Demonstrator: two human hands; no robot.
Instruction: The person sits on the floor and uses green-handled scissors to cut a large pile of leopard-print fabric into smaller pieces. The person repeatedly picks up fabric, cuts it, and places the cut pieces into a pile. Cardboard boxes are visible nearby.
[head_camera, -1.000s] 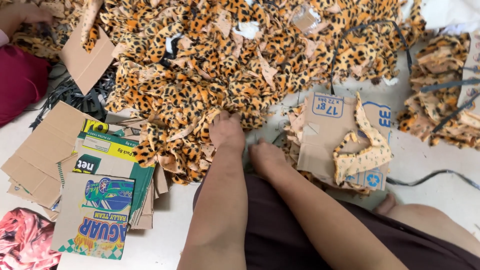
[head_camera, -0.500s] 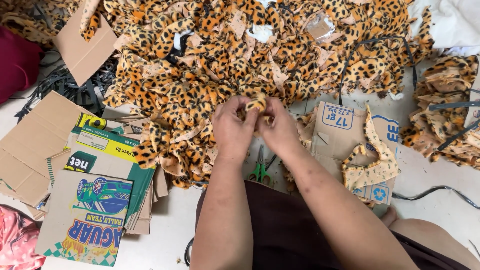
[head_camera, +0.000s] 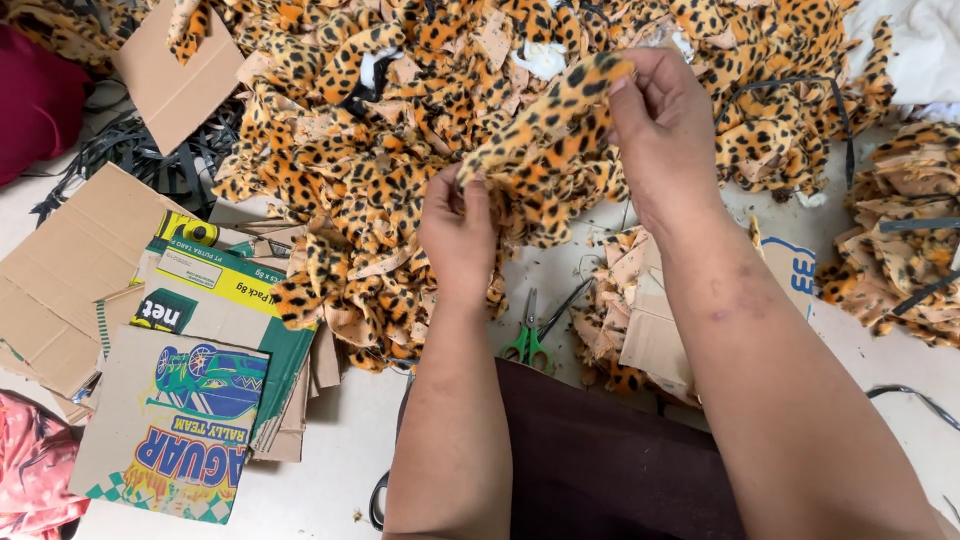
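Note:
A long piece of leopard-print plush fabric (head_camera: 552, 125) is stretched between my two hands above a big heap of the same fabric pieces (head_camera: 400, 120). My left hand (head_camera: 458, 230) pinches its lower end, and my right hand (head_camera: 662, 120) grips its upper end, higher and further away. Small green-handled scissors (head_camera: 528, 340) lie on the floor just below my left hand, beside my dark-clothed lap (head_camera: 590, 450).
Flattened cardboard boxes (head_camera: 170, 370) are stacked at the left. A cardboard sheet (head_camera: 660, 330) with fabric pieces lies under my right forearm. Another fabric stack (head_camera: 900, 250) sits at the right, black straps (head_camera: 130, 150) and red cloth (head_camera: 35, 100) at the upper left.
Both hands lifted from the floor, took up a leopard-print piece and pulled it out lengthwise; my right hand rose up and away. The scissors came into view.

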